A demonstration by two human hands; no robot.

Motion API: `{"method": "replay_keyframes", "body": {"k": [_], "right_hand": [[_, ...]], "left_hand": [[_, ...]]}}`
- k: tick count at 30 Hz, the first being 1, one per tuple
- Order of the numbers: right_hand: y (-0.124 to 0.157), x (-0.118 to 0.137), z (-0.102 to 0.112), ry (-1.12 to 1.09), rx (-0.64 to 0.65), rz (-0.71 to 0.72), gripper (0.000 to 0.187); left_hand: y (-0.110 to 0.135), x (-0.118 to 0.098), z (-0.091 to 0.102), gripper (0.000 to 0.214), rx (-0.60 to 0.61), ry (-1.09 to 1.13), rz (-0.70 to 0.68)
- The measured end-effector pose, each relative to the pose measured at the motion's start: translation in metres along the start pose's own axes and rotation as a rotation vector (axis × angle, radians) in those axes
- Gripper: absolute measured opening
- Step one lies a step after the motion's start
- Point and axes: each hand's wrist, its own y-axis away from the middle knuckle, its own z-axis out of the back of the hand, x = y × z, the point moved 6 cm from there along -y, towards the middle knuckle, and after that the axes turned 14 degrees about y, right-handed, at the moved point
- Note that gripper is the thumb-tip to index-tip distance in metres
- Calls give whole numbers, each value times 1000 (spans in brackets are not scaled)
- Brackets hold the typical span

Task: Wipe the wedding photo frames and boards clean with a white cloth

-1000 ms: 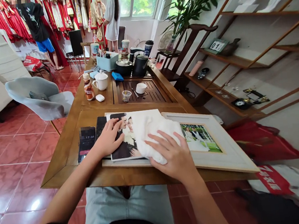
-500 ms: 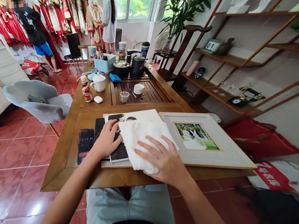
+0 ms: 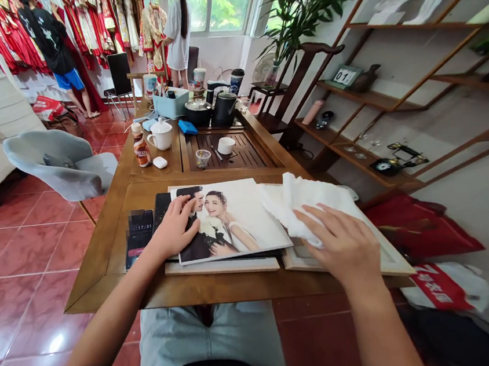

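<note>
A large wedding photo print (image 3: 251, 205) of a couple lies on a dark board and a pale frame near the table's front edge. My left hand (image 3: 175, 228) rests on the print's left side, fingers stretched out and holding nothing. To the right, my right hand (image 3: 347, 242) has its fingers bent over a bunched white cloth (image 3: 315, 193). The cloth lies over a pale picture frame (image 3: 394, 257) and covers most of it, so the small photo inside is hidden. Left of the print is a phone (image 3: 140, 232) with a lit screen.
On the wooden table (image 3: 101, 274) stand a bottle (image 3: 140, 144), a lidded white mug (image 3: 161, 134), a small white cup (image 3: 226, 145) and a blue box (image 3: 171, 103). A grey chair (image 3: 59, 164) is at the left, shelving (image 3: 371, 100) at the right. Two people stand at the back.
My right hand has moved right with the white cloth, off the wedding print and over the pale frame. The printed couple now shows. My left hand has stayed put.
</note>
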Motion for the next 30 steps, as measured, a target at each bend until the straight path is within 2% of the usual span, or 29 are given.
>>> {"method": "replay_keyframes", "body": {"k": [3,5,13,16,20,24,30], "right_hand": [[12,3,-23,26,75,26,41],[19,5,-32,-19,96,-8,39],[26,2,-43,-207,256,-106,34],[19,-5,-39,-263,314,-142,42],[-1,-9,-28,-383,301,-211,44],[-25,9,-38,-539,413,-216,41],[-46,35,-56,-431,533,-217,44]], "left_hand": [[0,1,1,51,-10,10,-7],[1,1,1,51,-13,16,-15],[0,1,2,50,-25,23,-27],[0,1,1,51,-21,27,-24],[0,2,1,51,-18,42,-16],[0,4,1,50,-20,58,-6],[1,3,2,48,-25,36,10]]}}
